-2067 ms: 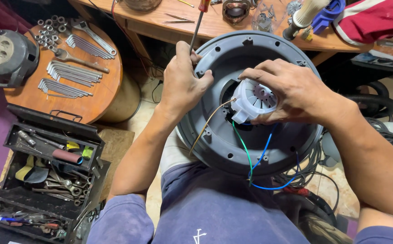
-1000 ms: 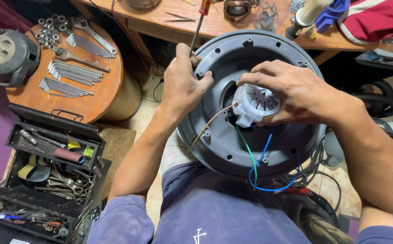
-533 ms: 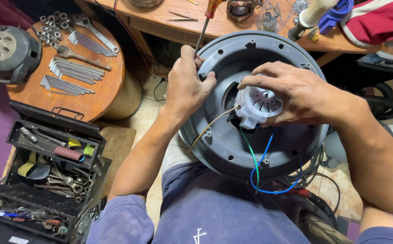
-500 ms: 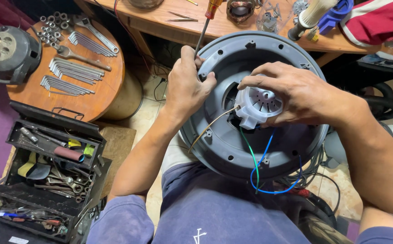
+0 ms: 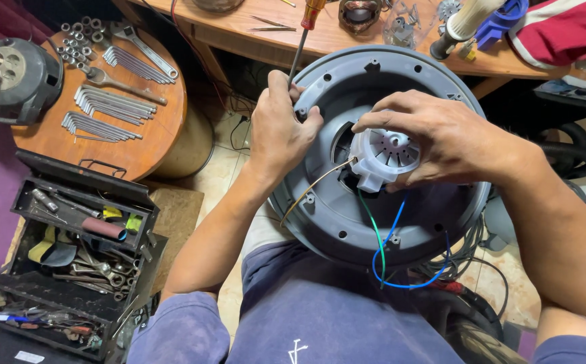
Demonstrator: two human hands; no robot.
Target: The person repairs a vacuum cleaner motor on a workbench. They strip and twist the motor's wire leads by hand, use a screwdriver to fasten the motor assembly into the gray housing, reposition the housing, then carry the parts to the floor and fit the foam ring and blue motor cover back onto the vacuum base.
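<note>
Round grey housing (image 5: 347, 222) rests on the person's lap, centre of view. Left hand (image 5: 278, 131) at its 10 o'clock rim, fist closed round a screwdriver (image 5: 304, 30), shaft running up toward 12, yellow-red handle over the wooden surface (image 5: 374, 40). Right hand (image 5: 441, 138) w/ fingers curled, gripping white motor part (image 5: 381, 158) at the housing's middle. Green & blue wires (image 5: 384, 259) hang from the part toward 6. Open toolbox (image 5: 70, 243) on floor at 8; round table (image 5: 138, 128) w/ hex keys (image 5: 104, 111) & sockets at 10
</note>
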